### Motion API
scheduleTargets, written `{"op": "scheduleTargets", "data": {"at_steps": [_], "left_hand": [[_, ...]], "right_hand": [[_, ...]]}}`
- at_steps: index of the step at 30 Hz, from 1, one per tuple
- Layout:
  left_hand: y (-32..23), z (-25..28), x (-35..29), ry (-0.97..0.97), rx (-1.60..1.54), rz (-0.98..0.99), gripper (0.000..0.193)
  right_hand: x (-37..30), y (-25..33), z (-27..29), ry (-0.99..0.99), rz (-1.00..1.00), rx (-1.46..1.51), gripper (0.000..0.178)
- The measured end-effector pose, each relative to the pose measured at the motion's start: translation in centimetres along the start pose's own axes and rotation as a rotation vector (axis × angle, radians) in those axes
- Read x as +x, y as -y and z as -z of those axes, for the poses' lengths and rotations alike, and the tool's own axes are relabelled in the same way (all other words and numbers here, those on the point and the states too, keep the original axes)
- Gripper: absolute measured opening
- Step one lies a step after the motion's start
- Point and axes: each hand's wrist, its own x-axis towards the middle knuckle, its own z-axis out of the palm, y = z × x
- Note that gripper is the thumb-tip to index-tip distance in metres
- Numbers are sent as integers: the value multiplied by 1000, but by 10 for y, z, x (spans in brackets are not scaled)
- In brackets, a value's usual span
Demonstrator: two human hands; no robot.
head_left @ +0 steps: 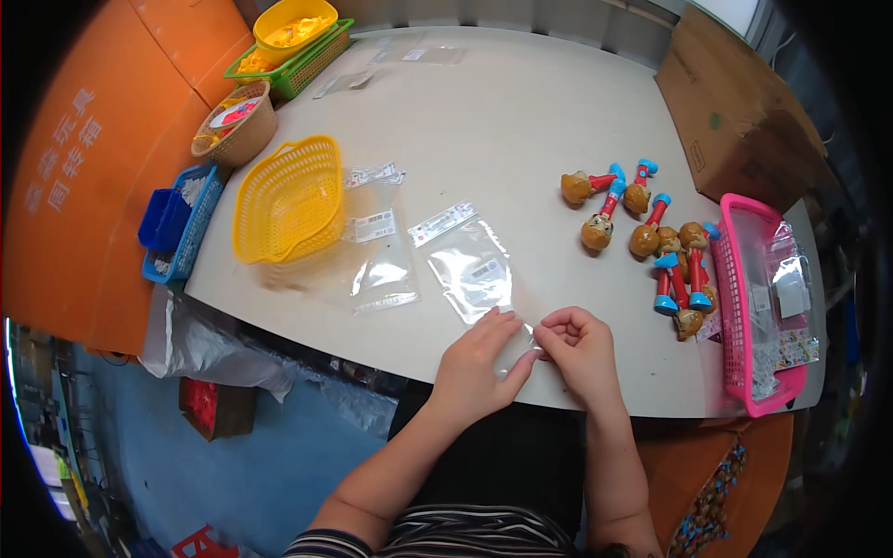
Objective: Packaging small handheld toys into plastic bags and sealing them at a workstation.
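Note:
A clear plastic bag (473, 270) with a printed header strip lies flat on the table, its lower end under my hands. My left hand (479, 361) rests on that end with its fingers stretched out and the thumb apart. Beside it my right hand (579, 352) is closed in a pinch at the bag's near right corner, partly covering what it grips. Just left of this bag lie more clear bags (383, 270) with white labels, one overlapping another. To the right is a loose group of toy figures (645, 240) with brown hair, red bodies and blue feet.
A yellow basket (244, 209) stands on the left. Beyond it are a tan basket (265, 130), a green basket (316, 70) and a blue basket (206, 209). A pink basket (735, 307) with plastic packets sits at the right edge, by a cardboard box (735, 102).

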Motion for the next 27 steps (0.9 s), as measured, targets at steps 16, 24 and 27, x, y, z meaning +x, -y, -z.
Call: {"op": "scheduleTargets", "data": {"at_steps": [16, 24, 27], "left_hand": [[13, -2, 1, -95, 37, 17, 14], [6, 3, 2, -129, 123, -27, 10], [5, -4, 3, -127, 178, -29, 10]], "right_hand": [[6, 28, 18, 174, 68, -274, 10], [93, 73, 77, -449, 831, -1304, 26], [134, 61, 97, -368, 903, -1493, 32]]}}
